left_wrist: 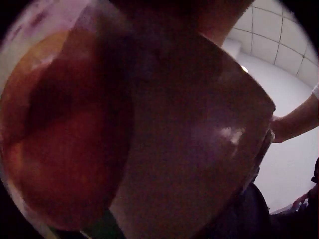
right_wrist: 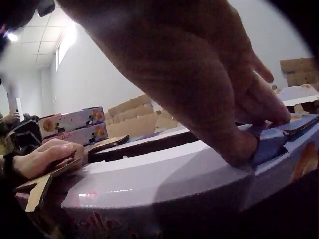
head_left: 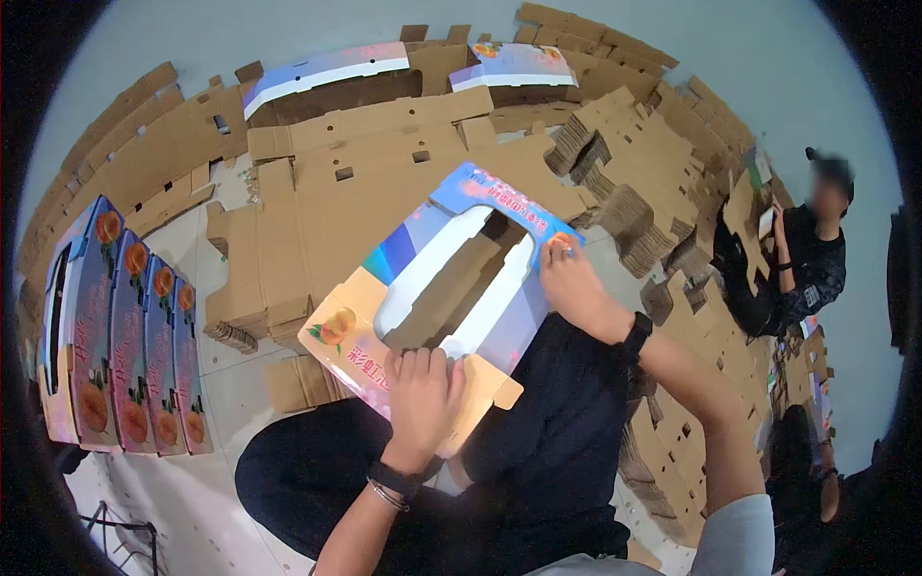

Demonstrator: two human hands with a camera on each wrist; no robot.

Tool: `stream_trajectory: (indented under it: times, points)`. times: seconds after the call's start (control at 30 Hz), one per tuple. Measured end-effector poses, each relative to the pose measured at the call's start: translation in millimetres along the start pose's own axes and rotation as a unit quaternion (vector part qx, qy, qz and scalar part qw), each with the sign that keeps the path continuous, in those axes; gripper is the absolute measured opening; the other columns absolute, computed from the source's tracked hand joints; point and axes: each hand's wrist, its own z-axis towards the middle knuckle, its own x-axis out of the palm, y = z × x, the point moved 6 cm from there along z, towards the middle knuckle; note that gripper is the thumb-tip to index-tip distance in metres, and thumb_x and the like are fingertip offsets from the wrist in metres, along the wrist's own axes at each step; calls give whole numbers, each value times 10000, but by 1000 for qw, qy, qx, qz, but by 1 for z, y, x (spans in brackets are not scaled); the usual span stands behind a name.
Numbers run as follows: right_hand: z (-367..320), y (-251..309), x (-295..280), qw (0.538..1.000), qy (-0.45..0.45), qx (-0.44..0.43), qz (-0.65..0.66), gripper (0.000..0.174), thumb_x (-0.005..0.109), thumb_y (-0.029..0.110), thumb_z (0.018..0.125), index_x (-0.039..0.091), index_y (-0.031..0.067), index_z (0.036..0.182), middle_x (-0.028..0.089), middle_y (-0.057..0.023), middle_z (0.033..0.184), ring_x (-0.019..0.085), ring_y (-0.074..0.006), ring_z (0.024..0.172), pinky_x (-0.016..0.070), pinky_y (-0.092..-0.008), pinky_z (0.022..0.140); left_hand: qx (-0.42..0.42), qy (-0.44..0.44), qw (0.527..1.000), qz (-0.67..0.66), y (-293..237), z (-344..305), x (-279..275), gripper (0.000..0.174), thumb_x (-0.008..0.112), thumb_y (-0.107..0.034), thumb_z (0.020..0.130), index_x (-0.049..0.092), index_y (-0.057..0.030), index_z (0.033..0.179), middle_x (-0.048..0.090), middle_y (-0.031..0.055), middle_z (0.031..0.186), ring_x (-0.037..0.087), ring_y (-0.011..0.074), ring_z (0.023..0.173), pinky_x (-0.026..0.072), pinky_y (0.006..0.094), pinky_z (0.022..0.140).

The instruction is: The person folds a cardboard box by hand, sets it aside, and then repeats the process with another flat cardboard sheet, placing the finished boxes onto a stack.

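Note:
A printed cardboard fruit box [head_left: 499, 322] with a long cut-out in its top lies over the person's lap in the head view. My left hand [head_left: 418, 398] grips its near end panel, fingers curled over the edge of the opening. At the far right corner, my right hand [head_left: 573, 293] pinches the blue end panel. In the right wrist view, that hand's thumb and fingers [right_wrist: 244, 144] close around a blue corner fold. The left wrist view is dark and filled by the box's printed fruit [left_wrist: 65, 149]; the left fingers are hidden there.
Finished-looking printed boxes [head_left: 134, 336] stand in a row on the left. Flat brown cardboard [head_left: 365, 211] is stacked ahead, with more piles [head_left: 634, 192] to the right. Another person [head_left: 797, 250] sits at the right, holding cardboard. A black wire stand [head_left: 125, 533] is at lower left.

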Motion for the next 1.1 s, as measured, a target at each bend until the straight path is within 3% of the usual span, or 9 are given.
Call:
stream_trajectory:
  times: [0.23, 0.33, 0.4, 0.5, 0.63, 0.83, 0.93, 1.0, 1.1]
  points:
    - [12, -1, 26, 995, 63, -31, -68, 332, 554, 114, 774, 612, -80, 1037, 615, -180, 941, 549, -303, 990, 344, -398, 940, 28, -26, 999, -25, -12, -7, 4, 228, 580, -234, 843, 530, -25, 765, 509, 131, 747, 507, 279, 789, 345, 455, 916]
    - [4, -8, 19, 998, 53, 13, 10, 375, 540, 99, 787, 566, -63, 1124, 604, -174, 978, 564, -302, 1013, 415, -421, 889, 33, -27, 999, -30, -16, -7, 5, 232, 581, -236, 841, 531, -24, 760, 503, 131, 743, 504, 278, 781, 345, 456, 916]
    - [-3, -19, 22, 978, -21, 137, 156, 407, 516, 68, 802, 491, -82, 1180, 583, -193, 1023, 600, -313, 970, 493, -437, 780, 33, -30, 999, -28, -16, -7, 6, 233, 579, -238, 843, 532, -26, 760, 502, 132, 743, 503, 278, 780, 345, 456, 916]
    - [-4, -18, 28, 980, -87, 103, 146, 426, 495, 48, 816, 420, -143, 1189, 554, -245, 1058, 624, -343, 915, 527, -430, 706, 48, -29, 998, -19, -17, -9, 7, 236, 576, -243, 846, 528, -31, 753, 502, 131, 743, 503, 276, 781, 347, 456, 914]
    - [5, -21, 20, 982, -5, 87, 169, 377, 513, 43, 804, 467, -147, 1126, 577, -247, 1002, 639, -315, 886, 527, -386, 740, 51, -28, 998, -24, -19, -9, 5, 246, 576, -250, 846, 516, -38, 737, 496, 129, 737, 499, 275, 777, 352, 451, 900]
    - [11, -17, 31, 996, -73, 28, 51, 304, 555, 55, 771, 542, -110, 1026, 623, -168, 870, 639, -265, 891, 538, -361, 731, 48, -29, 997, -44, -21, -10, 3, 228, 585, -217, 840, 509, -28, 737, 500, 136, 737, 498, 291, 787, 350, 443, 874]
    - [6, -18, 28, 997, -59, 33, 38, 422, 538, 64, 793, 477, -129, 1163, 595, -241, 990, 631, -327, 906, 541, -380, 727, 44, -22, 997, -52, -21, -10, 5, 215, 587, -193, 842, 505, -22, 741, 508, 145, 744, 500, 305, 799, 345, 442, 863]
    - [-5, -25, 4, 973, -23, 127, 190, 524, 508, 59, 815, 375, -108, 1293, 510, -318, 1135, 611, -403, 920, 543, -401, 713, 53, -20, 997, -49, -25, -9, 9, 216, 587, -194, 843, 503, -23, 742, 505, 145, 744, 498, 306, 798, 345, 440, 858]
    - [1, -21, 46, 976, -44, 124, 173, 565, 474, 40, 824, 305, -84, 1348, 410, -370, 1229, 576, -496, 936, 547, -453, 698, 59, -11, 997, -44, -24, -12, 9, 221, 580, -201, 851, 495, -26, 748, 496, 142, 753, 493, 306, 803, 343, 441, 851]
